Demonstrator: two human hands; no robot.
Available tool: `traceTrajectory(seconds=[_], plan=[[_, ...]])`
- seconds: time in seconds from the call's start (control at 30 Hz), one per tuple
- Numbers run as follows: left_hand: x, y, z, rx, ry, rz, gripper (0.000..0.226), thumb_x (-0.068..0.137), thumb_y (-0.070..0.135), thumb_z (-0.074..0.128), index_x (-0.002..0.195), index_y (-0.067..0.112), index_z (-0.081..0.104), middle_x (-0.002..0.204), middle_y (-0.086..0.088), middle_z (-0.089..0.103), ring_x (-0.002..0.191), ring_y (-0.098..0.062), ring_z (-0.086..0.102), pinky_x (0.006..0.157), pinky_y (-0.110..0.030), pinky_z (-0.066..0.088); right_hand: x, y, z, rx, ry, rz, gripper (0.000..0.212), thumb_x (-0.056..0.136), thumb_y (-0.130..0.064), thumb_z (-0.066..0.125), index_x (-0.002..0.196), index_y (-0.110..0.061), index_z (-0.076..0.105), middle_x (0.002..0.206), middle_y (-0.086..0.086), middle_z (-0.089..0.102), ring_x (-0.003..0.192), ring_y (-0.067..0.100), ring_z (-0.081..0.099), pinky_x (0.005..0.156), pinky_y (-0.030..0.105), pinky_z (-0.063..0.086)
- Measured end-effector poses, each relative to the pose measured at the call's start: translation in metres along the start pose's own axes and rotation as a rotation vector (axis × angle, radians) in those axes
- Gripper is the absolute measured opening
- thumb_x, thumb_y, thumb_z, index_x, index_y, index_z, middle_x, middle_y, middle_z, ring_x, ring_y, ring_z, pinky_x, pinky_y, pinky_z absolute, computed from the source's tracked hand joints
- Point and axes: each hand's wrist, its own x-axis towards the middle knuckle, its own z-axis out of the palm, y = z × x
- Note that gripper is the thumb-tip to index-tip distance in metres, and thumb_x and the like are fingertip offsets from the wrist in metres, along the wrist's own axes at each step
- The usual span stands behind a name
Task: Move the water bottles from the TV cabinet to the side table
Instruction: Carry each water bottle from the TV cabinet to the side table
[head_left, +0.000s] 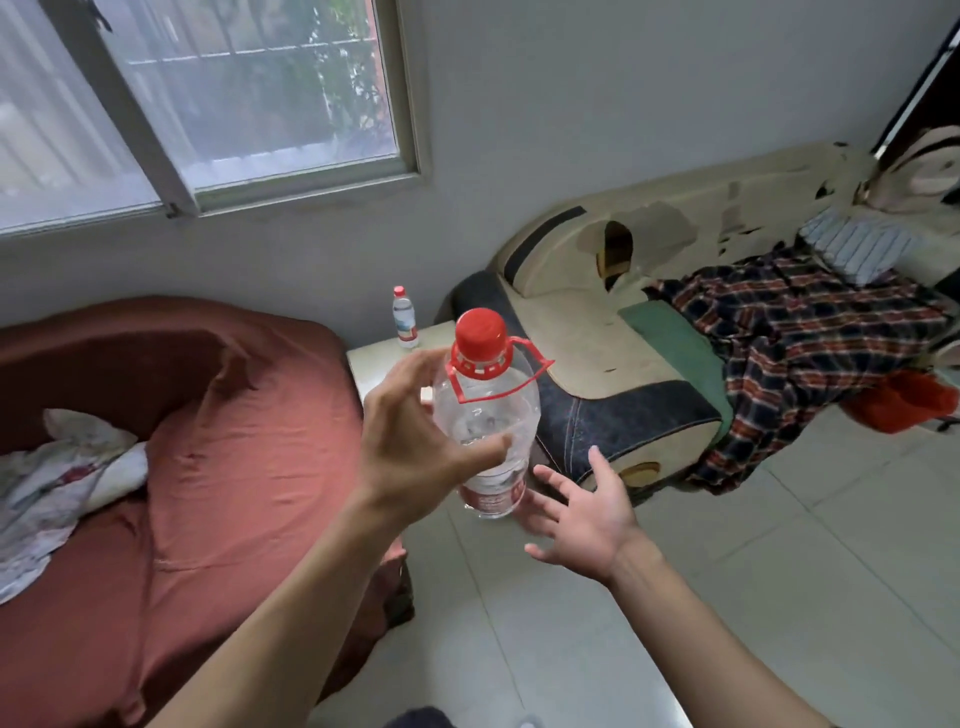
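Note:
A large clear water bottle (488, 415) with a red cap, red carry handle and red label is in the air in front of me, upright and slightly tilted. My left hand (410, 441) grips its body, thumb across the front and fingers behind it. My right hand (582, 514) is spread open just right of the bottle's base, fingertips at or under the bottom. A small water bottle (404, 317) with a red cap stands upright on the white side table (371, 364), beyond the large bottle, near the wall.
A bed with a rust-red cover (182, 467) and a crumpled white cloth (57, 488) lies left of the side table. A worn cream and dark sofa (597, 332) with a plaid blanket (810, 332) is on the right. Pale tiled floor (727, 597) lies below me.

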Motion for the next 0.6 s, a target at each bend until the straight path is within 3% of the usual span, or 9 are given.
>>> traceTrajectory(seconds=[0.1,0.27,0.43,0.6], plan=[[0.03,-0.012,0.007,0.032,0.031,0.002,0.066,0.052,0.032,0.09,0.112,0.024,0.065,0.101,0.006,0.072,0.092,-0.012,0.07,0.073,-0.039,0.059,0.024,-0.027,0.013,-0.031,-0.015,0.02,0.077,0.08,-0.08,0.037,0.128,-0.024,0.057,0.13,0.013,0.064,0.121,0.03,0.058,0.108,0.062,0.019],[0.082,-0.049,0.015,0.023,0.047,-0.014,0.064,0.053,0.027,0.089,0.112,0.029,0.064,0.101,0.011,0.072,0.092,-0.008,0.069,0.074,-0.031,0.059,0.072,-0.063,0.04,-0.063,0.008,0.033,0.077,0.081,-0.079,0.036,0.128,-0.023,0.057,0.127,0.014,0.064,0.12,0.033,0.057,0.112,0.064,0.017],[0.141,-0.104,0.017,-0.018,0.067,-0.041,0.062,0.053,0.03,0.088,0.11,0.018,0.067,0.1,0.007,0.072,0.091,-0.014,0.07,0.073,-0.039,0.058,0.128,-0.106,0.069,-0.136,0.046,0.031,0.08,0.079,-0.082,0.034,0.131,-0.024,0.056,0.128,0.013,0.064,0.125,0.033,0.054,0.106,0.061,0.022],[0.203,-0.154,0.007,-0.053,0.068,-0.049,0.063,0.054,0.03,0.089,0.111,0.017,0.066,0.101,0.007,0.072,0.094,-0.014,0.07,0.076,-0.039,0.058,0.177,-0.148,0.116,-0.213,0.054,0.025,0.08,0.082,-0.081,0.031,0.135,-0.025,0.053,0.126,0.011,0.065,0.114,0.03,0.056,0.108,0.057,0.022]])
